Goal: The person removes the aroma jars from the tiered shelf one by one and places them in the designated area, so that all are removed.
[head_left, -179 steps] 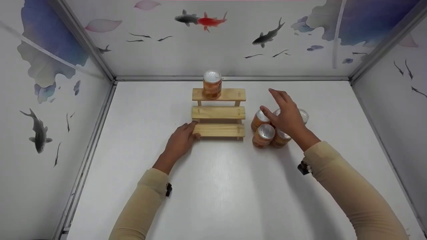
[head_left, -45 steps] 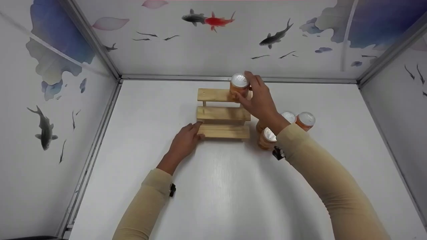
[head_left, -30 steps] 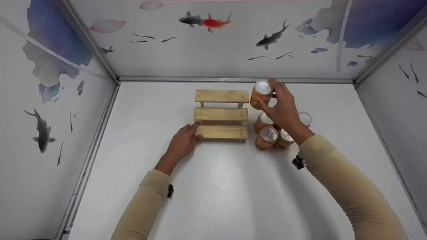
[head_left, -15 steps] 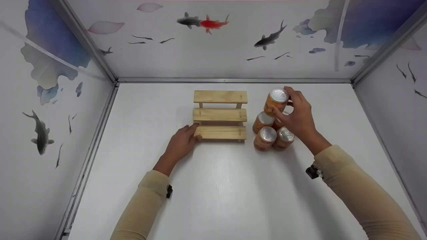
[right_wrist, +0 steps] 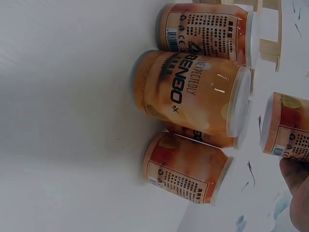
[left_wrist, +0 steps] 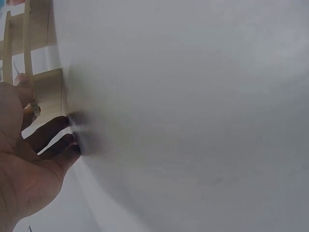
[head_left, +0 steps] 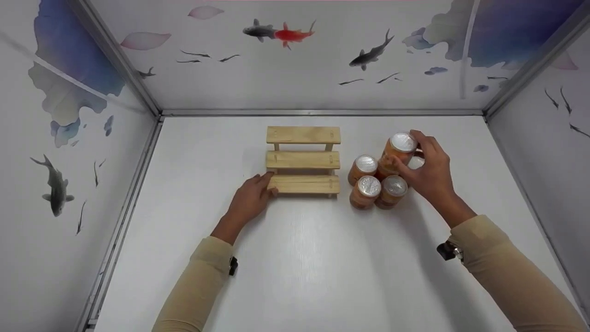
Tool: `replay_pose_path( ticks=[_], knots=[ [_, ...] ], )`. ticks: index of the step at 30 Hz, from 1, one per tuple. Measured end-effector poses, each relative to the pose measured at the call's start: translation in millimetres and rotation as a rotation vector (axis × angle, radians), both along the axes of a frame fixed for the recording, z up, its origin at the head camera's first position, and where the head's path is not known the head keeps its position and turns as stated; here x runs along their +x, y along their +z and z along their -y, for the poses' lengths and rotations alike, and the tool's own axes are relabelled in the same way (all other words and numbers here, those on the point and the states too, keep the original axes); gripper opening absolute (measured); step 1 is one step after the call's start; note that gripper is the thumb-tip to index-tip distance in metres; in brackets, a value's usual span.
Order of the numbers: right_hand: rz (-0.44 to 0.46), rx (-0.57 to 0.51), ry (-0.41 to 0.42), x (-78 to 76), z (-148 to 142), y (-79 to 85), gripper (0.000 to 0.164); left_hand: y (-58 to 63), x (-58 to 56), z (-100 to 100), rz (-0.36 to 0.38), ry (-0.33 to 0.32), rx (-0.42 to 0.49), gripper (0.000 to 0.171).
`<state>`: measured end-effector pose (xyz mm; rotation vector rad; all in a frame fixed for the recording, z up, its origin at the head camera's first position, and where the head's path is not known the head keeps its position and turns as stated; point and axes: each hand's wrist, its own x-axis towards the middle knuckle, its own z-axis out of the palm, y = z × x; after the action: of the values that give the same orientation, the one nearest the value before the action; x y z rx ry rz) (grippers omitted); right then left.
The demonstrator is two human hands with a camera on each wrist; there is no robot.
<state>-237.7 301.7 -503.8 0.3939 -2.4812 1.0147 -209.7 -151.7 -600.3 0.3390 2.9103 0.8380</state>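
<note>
My right hand (head_left: pixel 431 170) holds an orange-labelled can (head_left: pixel 395 146) with a silvery lid between thumb and fingers. It is raised above the table, over the back of a cluster of similar cans (head_left: pixel 362 199). In the right wrist view the held can (right_wrist: pixel 288 126) hangs apart from the standing ones, and "BENBO" is printed on a nearer can (right_wrist: pixel 193 92). My left hand (head_left: pixel 251 196) pinches the left end of the lowest step of a three-step wooden stand (head_left: pixel 304 159). The left wrist view shows its other fingertips (left_wrist: pixel 67 152) down by the white tabletop.
The stand is left of the can cluster, with bare steps. One can lid (head_left: pixel 415 162) is partly hidden behind the right hand. White walls (head_left: pixel 207 87) with painted fish enclose the table (head_left: pixel 295 267) at the back and both sides.
A can stood on the top step earlier. My right hand has carried it off the step's right end, rightward and nearer, over the other cans. My left hand has stayed at the stand.
</note>
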Motion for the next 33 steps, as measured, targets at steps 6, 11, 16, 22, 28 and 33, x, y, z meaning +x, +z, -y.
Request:
replay_pose_path(
  ticks=[6, 11, 16, 22, 28, 33],
  knots=[
    [-0.003, -0.017, -0.020, 9.2, -11.1, -4.0, 0.071, -1.8, 2.2, -0.2, 0.000, -0.003, 0.000, 0.067],
    [-0.003, -0.024, -0.029, 16.6, -19.3, -5.8, 0.070, -4.0, 2.8, 0.4, -0.005, -0.005, 0.003, 0.066],
    [-0.010, -0.010, -0.045, 22.0, -27.1, -8.3, 0.071, -2.7, 5.2, -0.8, 0.005, 0.006, -0.004, 0.065],
    [-0.021, -0.030, -0.055, 30.0, -35.7, -12.3, 0.070, -3.0, 5.3, -1.2, 0.008, 0.012, -0.001, 0.065],
    [-0.025, -0.034, -0.078, 37.1, -42.6, -14.1, 0.070, -3.0, 3.7, -0.5, 0.033, 0.008, -0.005, 0.066],
    [-0.034, -0.033, -0.091, 37.5, -46.1, -10.8, 0.071, 1.8, 0.0, 0.3, 0.041, 0.017, 0.006, 0.067]
  ],
)
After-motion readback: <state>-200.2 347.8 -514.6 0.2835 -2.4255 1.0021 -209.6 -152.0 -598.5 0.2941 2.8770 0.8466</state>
